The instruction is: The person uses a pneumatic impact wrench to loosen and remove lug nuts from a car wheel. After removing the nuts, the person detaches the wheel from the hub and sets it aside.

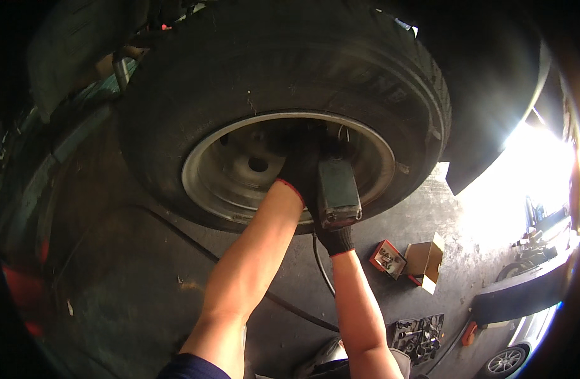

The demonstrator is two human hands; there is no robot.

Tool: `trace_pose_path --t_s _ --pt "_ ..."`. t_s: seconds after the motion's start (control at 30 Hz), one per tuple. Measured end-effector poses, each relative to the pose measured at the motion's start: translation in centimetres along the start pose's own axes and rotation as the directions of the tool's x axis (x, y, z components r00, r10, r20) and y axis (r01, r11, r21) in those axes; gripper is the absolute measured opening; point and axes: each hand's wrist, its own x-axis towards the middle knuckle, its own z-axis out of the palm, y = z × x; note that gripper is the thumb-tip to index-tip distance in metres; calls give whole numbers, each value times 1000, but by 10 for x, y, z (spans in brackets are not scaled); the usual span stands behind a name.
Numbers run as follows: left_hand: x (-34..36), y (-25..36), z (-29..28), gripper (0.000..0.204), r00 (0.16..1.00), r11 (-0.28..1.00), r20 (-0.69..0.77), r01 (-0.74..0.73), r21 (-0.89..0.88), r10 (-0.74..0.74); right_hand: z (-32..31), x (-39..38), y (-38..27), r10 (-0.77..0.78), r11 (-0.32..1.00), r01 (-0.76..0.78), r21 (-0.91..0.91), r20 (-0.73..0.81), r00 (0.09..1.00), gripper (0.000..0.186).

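Note:
A large truck tire (290, 76) fills the upper part of the head view, around a pale steel wheel rim (220, 186). A dark, box-backed air impact wrench (339, 186) points into the rim. My right hand (336, 239), in a black glove, is closed on it from below; the tool's body covers the fingers. My left hand (301, 165), in a black glove with a red cuff edge, reaches inside the rim beside the wrench's front end. Its fingers are lost in shadow, so their grip is unclear. The wrench's nose and whatever it meets are too dark to make out.
A dark hose (296, 309) runs over the floor below my arms. At the right lie an open cardboard box (424, 259), a small red box of parts (387, 259) and a black tool case (418, 336). A white car (517, 354) stands lower right.

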Motion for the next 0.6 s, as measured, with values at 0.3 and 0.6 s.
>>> trace_pose_path --t_s 0.3,0.6 --pt "-13 -4 5 29 990 955 37 142 -259 -138 18 -10 4 286 586 -351 730 219 933 45" --pt "-78 -42 26 25 819 805 251 564 -184 -517 -109 -85 4 123 940 -172 296 177 976 49"
